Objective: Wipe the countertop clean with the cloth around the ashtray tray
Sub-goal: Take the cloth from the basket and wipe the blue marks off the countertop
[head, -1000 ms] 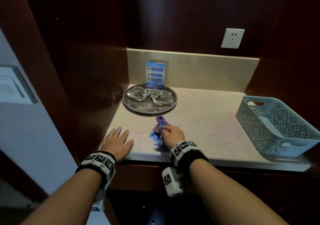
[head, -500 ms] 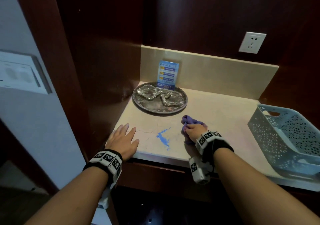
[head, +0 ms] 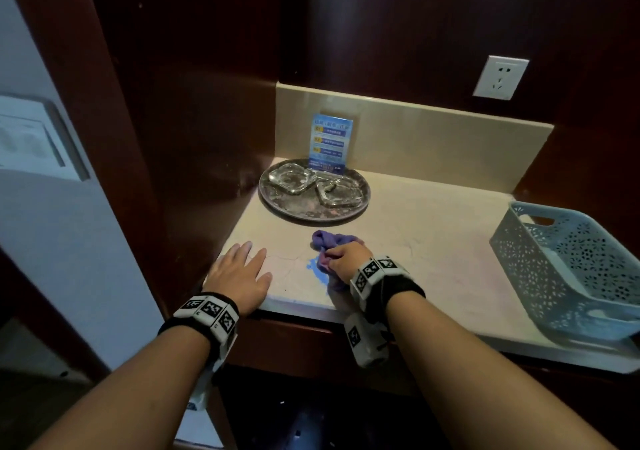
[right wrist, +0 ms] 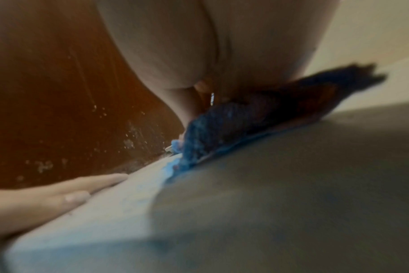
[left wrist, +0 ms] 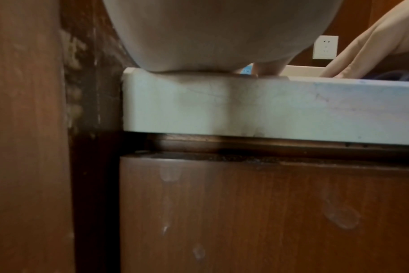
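A purple cloth (head: 330, 240) lies bunched on the beige countertop (head: 433, 241), and my right hand (head: 344, 255) grips it and presses it down over a blue smear (head: 315, 269). In the right wrist view the cloth (right wrist: 234, 125) sits under the palm, at the edge of the blue smear (right wrist: 168, 168). My left hand (head: 239, 273) rests flat with fingers spread on the counter's front left corner. Behind the cloth stands the round metal tray (head: 304, 209) with two glass ashtrays (head: 291, 179).
A blue card (head: 330, 144) stands at the tray's back edge against the backsplash. A pale blue perforated basket (head: 575, 269) sits at the counter's right end. Dark wood walls close in the left side and back. A wall socket (head: 500, 77) is at upper right.
My right hand slid the cloth right, uncovering the blue smear, then back left onto it. The left hand stayed flat on the corner.
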A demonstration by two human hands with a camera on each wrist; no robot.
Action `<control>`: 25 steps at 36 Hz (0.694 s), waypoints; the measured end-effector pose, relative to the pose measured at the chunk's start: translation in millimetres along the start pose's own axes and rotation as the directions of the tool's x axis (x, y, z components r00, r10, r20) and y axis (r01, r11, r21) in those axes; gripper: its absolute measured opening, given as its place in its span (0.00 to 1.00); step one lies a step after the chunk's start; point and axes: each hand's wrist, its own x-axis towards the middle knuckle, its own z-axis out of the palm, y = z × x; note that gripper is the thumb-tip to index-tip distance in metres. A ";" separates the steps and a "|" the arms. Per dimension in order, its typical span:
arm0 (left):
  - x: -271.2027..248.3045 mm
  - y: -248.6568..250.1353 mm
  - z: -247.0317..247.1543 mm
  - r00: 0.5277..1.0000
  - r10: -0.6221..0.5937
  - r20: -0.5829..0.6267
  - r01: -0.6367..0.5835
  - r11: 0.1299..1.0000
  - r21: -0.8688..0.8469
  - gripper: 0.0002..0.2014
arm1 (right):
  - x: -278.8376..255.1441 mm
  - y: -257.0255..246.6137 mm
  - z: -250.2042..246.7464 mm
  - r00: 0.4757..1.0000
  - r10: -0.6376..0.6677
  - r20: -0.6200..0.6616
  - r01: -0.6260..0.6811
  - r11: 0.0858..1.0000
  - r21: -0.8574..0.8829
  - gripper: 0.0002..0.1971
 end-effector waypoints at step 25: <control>-1.7 0.4 -0.9 1.000 -0.008 0.025 0.009 1.000 -0.017 0.29 | -7.4 21.2 -59.1 0.993 0.117 0.025 -0.098 0.915 -0.391 0.26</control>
